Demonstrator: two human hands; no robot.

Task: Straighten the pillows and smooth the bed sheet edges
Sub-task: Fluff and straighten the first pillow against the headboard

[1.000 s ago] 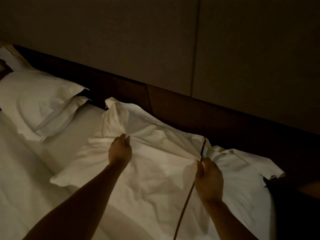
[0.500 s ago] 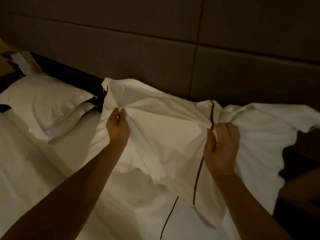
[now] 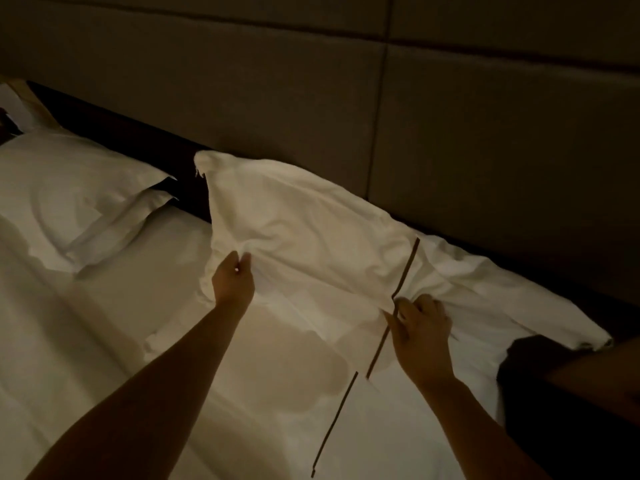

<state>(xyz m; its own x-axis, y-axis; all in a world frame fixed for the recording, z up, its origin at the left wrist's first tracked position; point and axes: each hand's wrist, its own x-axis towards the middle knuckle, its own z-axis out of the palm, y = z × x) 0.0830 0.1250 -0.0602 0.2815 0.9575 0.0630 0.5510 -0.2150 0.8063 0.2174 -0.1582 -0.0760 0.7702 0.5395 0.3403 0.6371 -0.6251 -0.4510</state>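
Here, both arms outstretched, left hand (image 3: 232,278) and right hand (image 3: 420,323) fingers pinching the pillowcase (image 3: 311,233) fabric.

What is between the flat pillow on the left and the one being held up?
In the head view, a strip of bare white bed sheet separates the flat pillow from the held pillow; nothing lies on it.

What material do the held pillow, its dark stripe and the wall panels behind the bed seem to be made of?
Held pillow: apparently woven cotton-like cloth, matte white; it creases and bunches where the left hand and right hand pinch it.
Dark stripe: probably a sewn trim or ribbon; it bends with the folds.
Wall panels: seemingly upholstered, matte, with recessed seams; the dim light leaves this open.
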